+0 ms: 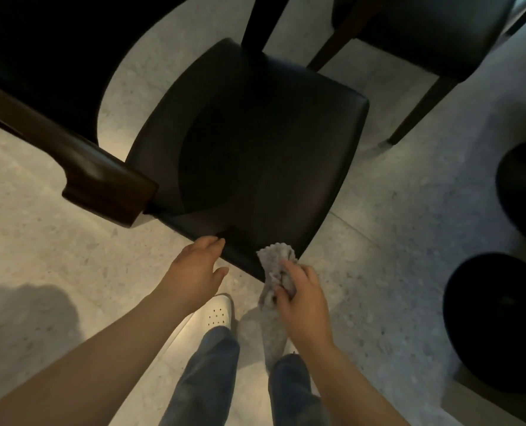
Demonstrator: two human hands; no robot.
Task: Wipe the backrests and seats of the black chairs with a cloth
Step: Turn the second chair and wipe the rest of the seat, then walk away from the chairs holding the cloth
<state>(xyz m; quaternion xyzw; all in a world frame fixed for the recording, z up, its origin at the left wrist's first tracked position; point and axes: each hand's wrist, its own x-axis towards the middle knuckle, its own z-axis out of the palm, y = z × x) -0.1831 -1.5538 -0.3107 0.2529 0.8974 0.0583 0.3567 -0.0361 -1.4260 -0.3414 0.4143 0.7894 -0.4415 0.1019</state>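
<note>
A black padded chair [255, 142] fills the middle of the head view, seen from above; its curved backrest top edge lies nearest me. My right hand [301, 299] grips a crumpled grey cloth [275, 265], and the cloth touches the near right corner of the backrest. My left hand [197, 269] has relaxed fingers, its fingertips resting against the near edge of the backrest, holding nothing.
A dark wooden chair arm [102, 182] juts in from the left, close to the chair. Another black chair [424, 32] stands at the top right. Two round black objects [498, 321] sit on the right. Pale speckled floor [393, 241] and my white shoe [215, 312] lie below.
</note>
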